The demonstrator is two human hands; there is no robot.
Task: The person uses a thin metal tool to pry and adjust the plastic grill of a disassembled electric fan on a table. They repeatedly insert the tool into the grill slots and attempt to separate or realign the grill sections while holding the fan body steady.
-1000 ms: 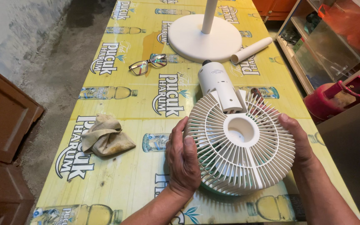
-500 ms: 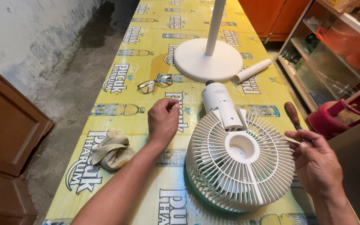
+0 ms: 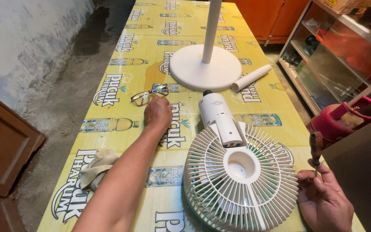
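Note:
A white fan head (image 3: 241, 180) lies grille-down on the yellow printed table (image 3: 121, 60), its motor housing (image 3: 217, 116) pointing away from me. My left hand (image 3: 157, 114) reaches forward with fingers curled, close to a pair of glasses (image 3: 149, 94), apart from them. My right hand (image 3: 325, 197) is at the fan's right edge and holds a screwdriver (image 3: 315, 148) with a dark wooden handle pointing up.
The fan's round white base and pole (image 3: 205, 64) stand further back, with a white tube (image 3: 250, 78) lying beside. A crumpled cloth (image 3: 97, 167) lies at the left. A red gas cylinder (image 3: 344, 120) and glass shelving (image 3: 344, 56) stand right of the table.
Both hands let go of the fan grille. My left hand moved forward toward the glasses. My right hand drew back to the right with the screwdriver in it.

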